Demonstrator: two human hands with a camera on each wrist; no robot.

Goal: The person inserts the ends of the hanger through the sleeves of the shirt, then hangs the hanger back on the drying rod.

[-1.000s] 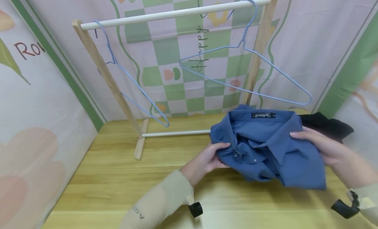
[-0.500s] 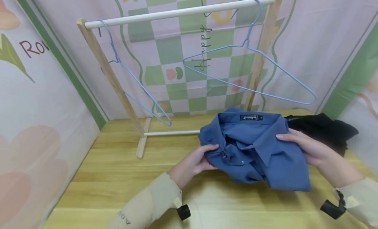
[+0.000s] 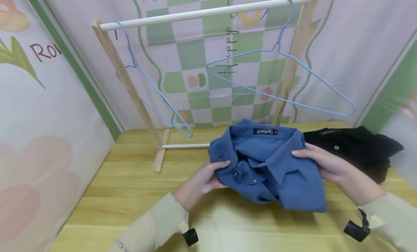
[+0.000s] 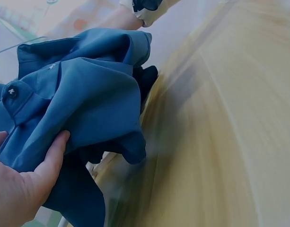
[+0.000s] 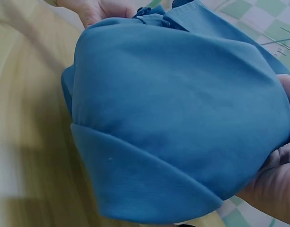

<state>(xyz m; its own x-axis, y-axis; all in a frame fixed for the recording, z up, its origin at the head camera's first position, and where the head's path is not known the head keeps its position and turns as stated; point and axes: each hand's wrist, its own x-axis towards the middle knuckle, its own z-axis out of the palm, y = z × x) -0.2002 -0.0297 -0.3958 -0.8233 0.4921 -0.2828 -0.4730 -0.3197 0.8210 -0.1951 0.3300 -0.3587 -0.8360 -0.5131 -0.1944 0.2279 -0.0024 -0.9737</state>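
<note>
A folded blue collared shirt (image 3: 293, 176) is held up between both hands, its collar open and a black label (image 3: 265, 131) showing inside the neckband. My left hand (image 3: 206, 178) grips the shirt's left side, thumb on top near a snap button and fingers underneath. On the opposite side my right hand (image 3: 329, 163) holds it, thumb over the cloth beside the collar and the other fingers tucked behind. In the left wrist view the shirt (image 4: 97, 94) hangs in loose folds over the tabletop. The right wrist view shows its smooth outer side (image 5: 173, 94).
Behind stands a rack with a white rail (image 3: 202, 14) and wooden posts. One blue hanger (image 3: 163, 96) hangs at its left end, another blue hanger (image 3: 244, 86) at its right. A black garment (image 3: 355, 147) lies at the right back of the wooden table (image 3: 130, 194).
Both hands have carried the blue shirt leftward in the head view, uncovering more of the black garment. The view has also shifted slightly. Both grips look the same.
</note>
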